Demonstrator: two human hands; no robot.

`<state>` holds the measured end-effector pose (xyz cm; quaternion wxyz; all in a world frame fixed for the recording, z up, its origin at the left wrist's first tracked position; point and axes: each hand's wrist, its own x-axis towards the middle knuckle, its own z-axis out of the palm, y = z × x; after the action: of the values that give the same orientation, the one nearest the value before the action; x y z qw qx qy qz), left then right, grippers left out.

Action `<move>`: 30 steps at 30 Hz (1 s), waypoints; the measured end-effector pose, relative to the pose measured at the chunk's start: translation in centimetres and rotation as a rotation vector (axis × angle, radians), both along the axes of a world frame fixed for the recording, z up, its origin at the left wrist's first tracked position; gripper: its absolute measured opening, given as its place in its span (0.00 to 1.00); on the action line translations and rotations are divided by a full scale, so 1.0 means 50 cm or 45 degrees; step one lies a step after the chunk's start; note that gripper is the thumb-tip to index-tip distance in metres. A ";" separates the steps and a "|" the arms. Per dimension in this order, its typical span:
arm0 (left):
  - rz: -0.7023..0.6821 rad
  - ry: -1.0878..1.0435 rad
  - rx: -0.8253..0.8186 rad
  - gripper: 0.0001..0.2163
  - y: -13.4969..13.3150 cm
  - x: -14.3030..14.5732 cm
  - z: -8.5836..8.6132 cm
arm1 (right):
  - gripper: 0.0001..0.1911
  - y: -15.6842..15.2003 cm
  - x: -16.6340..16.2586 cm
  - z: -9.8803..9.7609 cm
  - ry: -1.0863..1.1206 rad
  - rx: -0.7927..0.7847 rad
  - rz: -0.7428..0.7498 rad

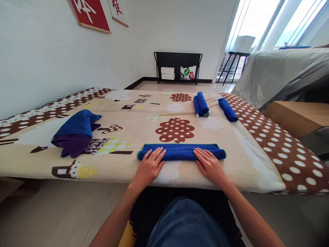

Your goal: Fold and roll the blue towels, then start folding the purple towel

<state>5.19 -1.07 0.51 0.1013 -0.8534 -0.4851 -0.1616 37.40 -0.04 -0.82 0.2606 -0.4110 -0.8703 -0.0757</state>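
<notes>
A blue towel (180,155) with green edging lies across the near side of the blanket, partly rolled, with a narrow flat strip beyond the roll. On its left part rests my left hand (149,166), fingers stretched out over the roll. My right hand (210,164) lies the same way on the right part, fingers extended and close together. Neither hand grips the cloth. Farther back to the right are a rolled blue towel (203,103), its white tag showing, and another blue roll (228,109). A loose heap of blue and purple cloths (74,132) sits at left.
The patterned blanket (138,130) covers a bed-like surface, with a brown polka-dot border on the right. A cardboard box (300,116) stands beside it, near furniture under a plastic sheet (285,68). A black rack (178,63) is by the far wall.
</notes>
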 end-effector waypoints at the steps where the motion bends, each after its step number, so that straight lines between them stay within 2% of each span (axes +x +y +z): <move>1: 0.046 0.002 0.019 0.22 -0.004 -0.021 -0.003 | 0.26 -0.002 0.019 -0.003 -0.001 0.011 -0.021; 6: 0.173 -0.044 0.043 0.23 -0.021 -0.096 -0.007 | 0.26 -0.007 0.118 -0.016 -0.043 0.025 -0.143; 12: 0.266 -0.125 0.053 0.27 -0.046 -0.119 -0.008 | 0.27 -0.013 0.178 -0.030 -0.068 -0.029 -0.205; 16: 0.275 -0.135 0.045 0.27 -0.039 -0.122 -0.007 | 0.28 0.001 0.172 -0.032 -0.030 -0.055 -0.229; 19: 0.293 -0.158 0.010 0.23 -0.013 -0.117 0.003 | 0.25 0.024 0.164 -0.023 0.033 -0.120 -0.276; 23: 0.472 -0.192 0.022 0.13 0.033 -0.090 0.029 | 0.20 0.061 0.150 0.006 0.049 -0.246 -0.357; 27: 0.659 -0.169 0.120 0.12 0.064 -0.034 0.051 | 0.21 0.085 0.106 0.030 0.007 -0.170 -0.447; 28: 0.641 -0.162 0.126 0.13 0.069 -0.014 0.055 | 0.23 0.087 0.088 0.032 0.013 -0.138 -0.441; 30: 0.483 -0.137 0.080 0.17 0.076 0.032 0.057 | 0.26 0.088 0.043 0.035 0.029 -0.106 -0.368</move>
<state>6.77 2.74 3.35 0.1304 -0.7333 -0.6365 -0.2001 39.57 4.38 0.94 0.2396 -0.5435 -0.8013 -0.0715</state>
